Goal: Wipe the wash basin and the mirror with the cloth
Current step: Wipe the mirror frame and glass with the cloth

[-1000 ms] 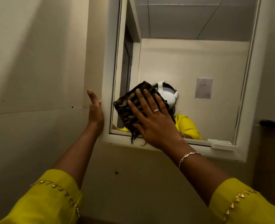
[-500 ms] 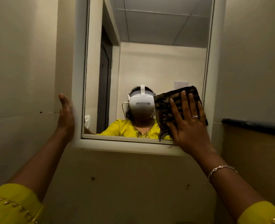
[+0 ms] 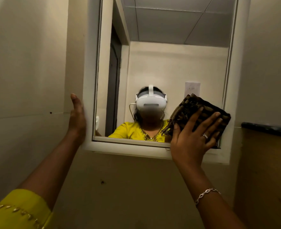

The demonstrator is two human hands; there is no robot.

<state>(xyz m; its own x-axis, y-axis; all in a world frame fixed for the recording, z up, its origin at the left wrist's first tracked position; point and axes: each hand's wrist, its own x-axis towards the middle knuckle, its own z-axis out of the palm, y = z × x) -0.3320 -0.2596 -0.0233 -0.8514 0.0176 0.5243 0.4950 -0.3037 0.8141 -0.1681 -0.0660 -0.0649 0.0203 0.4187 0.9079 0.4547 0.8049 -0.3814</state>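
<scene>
While the right hand (image 3: pixel 191 139) presses the dark cloth (image 3: pixel 201 109) flat on the mirror (image 3: pixel 169 63), lower right corner, grip wide, fingers spread; left hand (image 3: pixel 76 119), fingers straight, rests against the white frame (image 3: pixel 88 71).

Left hand (image 3: pixel 77 116) edge-on, right hand (image 3: pixel 192 138) flat, fingers splayed.

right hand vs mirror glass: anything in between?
Yes, the folded dark cloth: the right hand presses it flat, fingers spread, against the lower right corner of the mirror. The head view shows it.
</scene>
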